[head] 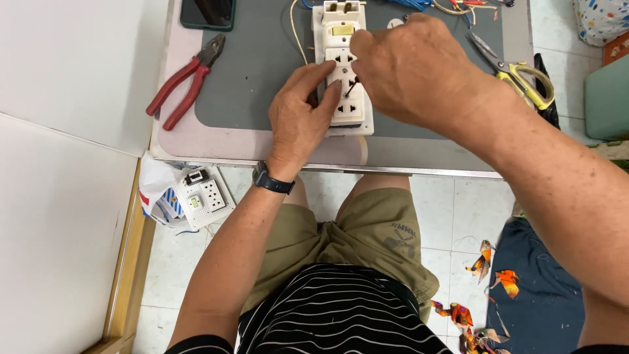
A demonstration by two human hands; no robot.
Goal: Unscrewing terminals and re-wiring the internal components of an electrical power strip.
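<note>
Surface: grey work mat (262, 72) on a table.
Left hand (300, 115): fingers pressing the white socket panel (343, 98), steadying it.
Right hand (409, 69): closed around a thin tool over the sockets.
Nearby: red pliers (185, 82), yellow scissors (521, 75).

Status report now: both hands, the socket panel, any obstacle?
Left hand steadies socket panel. Right hand works a thin tool at its middle. Pliers, scissors lie aside.

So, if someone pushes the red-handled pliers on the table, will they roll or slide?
The red-handled pliers lie flat with handles spread, so they would probably slide, not roll. The metal head suggests they are heavy for their size. The table edge is near, so a hard push might drop them.
</note>
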